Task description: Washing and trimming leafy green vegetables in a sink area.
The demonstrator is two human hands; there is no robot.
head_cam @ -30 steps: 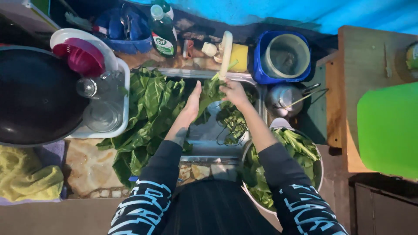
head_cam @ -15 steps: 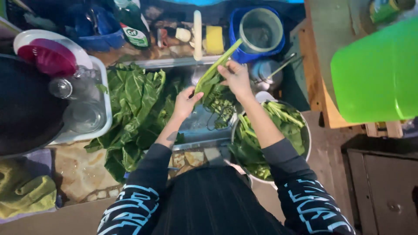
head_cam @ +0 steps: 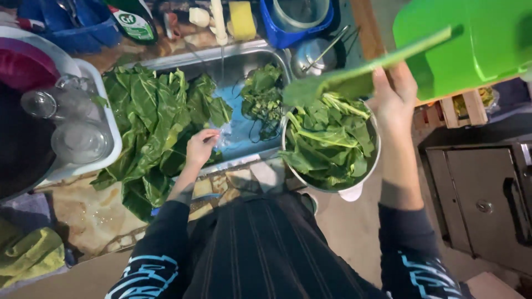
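The right hand [head_cam: 394, 91] is raised beside the metal pot [head_cam: 366, 177], its fingers closed around the pale stalk of a single leaf [head_cam: 354, 75]. The leaf's long axis runs slantwise: the stalk points up and away to the right, across the front of a bright green plastic container [head_cam: 476, 39], while the dark blade hangs down to the left, over the rim of the pot and just above the leaves already piled inside it. The left hand [head_cam: 200, 147] is lower and well apart from that leaf, resting at the near edge of the steel sink [head_cam: 244, 55], fingers loosely curled and seeming to pinch something thin and clear, though what it is cannot be made out. Just beside this hand, to its left, lies a broad heap of leaves [head_cam: 147, 122], draped over the sink's edge and onto the counter, so the left hand is the nearer one to the heap and the right the nearer one to the pot. A smaller clump of greens [head_cam: 261, 94] sits in the sink under the tap [head_cam: 219, 22]. Further out are a white dish rack [head_cam: 108, 119] holding glasses, a yellow sponge [head_cam: 242, 19], a blue tub [head_cam: 296, 22] and a yellow cloth [head_cam: 27, 254].
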